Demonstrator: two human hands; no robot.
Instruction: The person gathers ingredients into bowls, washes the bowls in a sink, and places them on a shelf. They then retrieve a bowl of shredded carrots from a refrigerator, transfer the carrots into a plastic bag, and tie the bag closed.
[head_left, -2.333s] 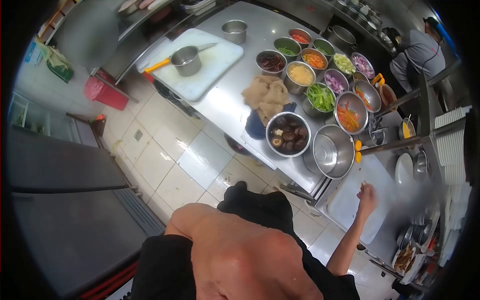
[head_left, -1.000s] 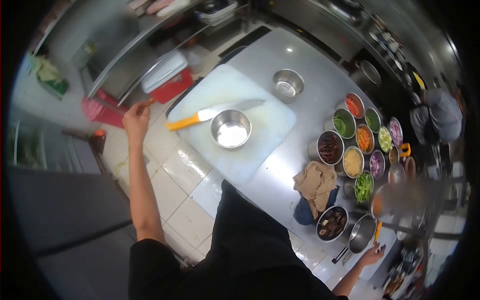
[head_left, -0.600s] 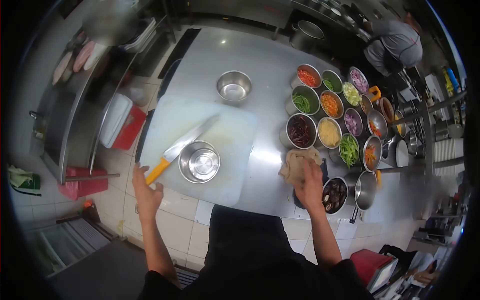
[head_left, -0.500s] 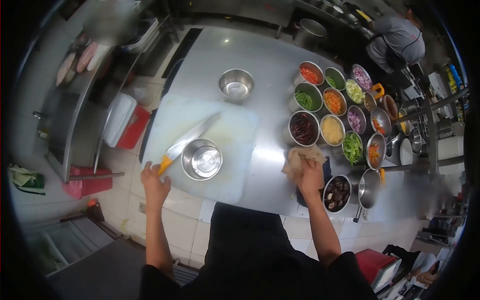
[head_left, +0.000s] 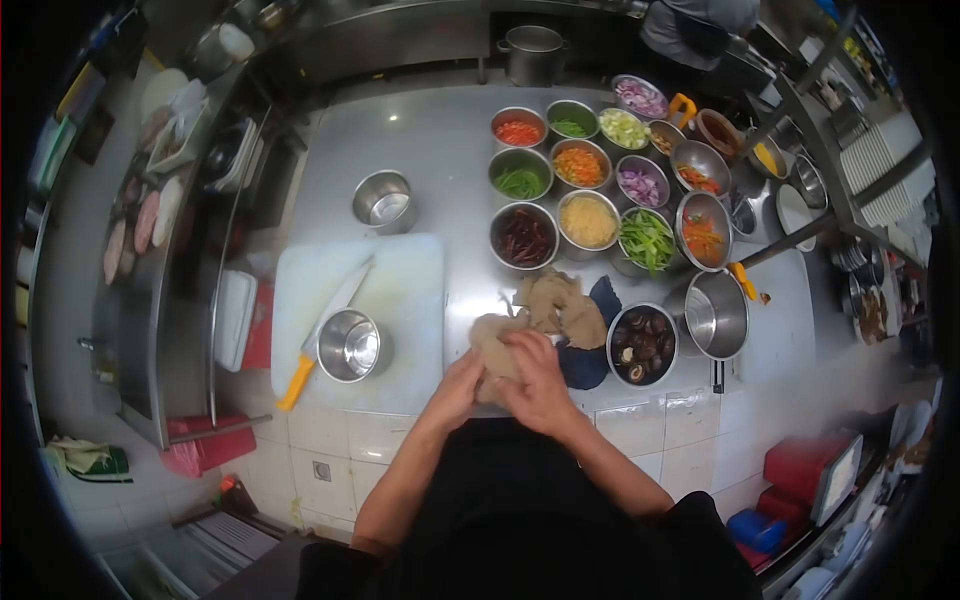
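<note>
A tan cloth (head_left: 492, 340) is bunched between my two hands at the front edge of the steel table. My left hand (head_left: 455, 395) grips its left side, and my right hand (head_left: 540, 385) grips the right. A second tan cloth (head_left: 575, 312) lies crumpled just beyond my right hand, beside a dark blue cloth (head_left: 585, 368). To the left, a knife with a yellow handle (head_left: 296, 382) rests on the white cutting board (head_left: 410, 300), its handle over the front edge. Touching or close to the blade stands a steel container (head_left: 350, 345).
Another steel container (head_left: 383, 200) stands behind the board. At right are several containers of cut vegetables, including dried chilies (head_left: 524, 236), green peppers (head_left: 648, 240) and mushrooms (head_left: 641, 345). A steel saucepan (head_left: 716, 315) stands at the far right. A co-worker (head_left: 695, 30) is across the table.
My left hand has left the area by the knife handle and joined my right hand on a cloth. My right hand has moved left, toward my body. The head view has turned.
</note>
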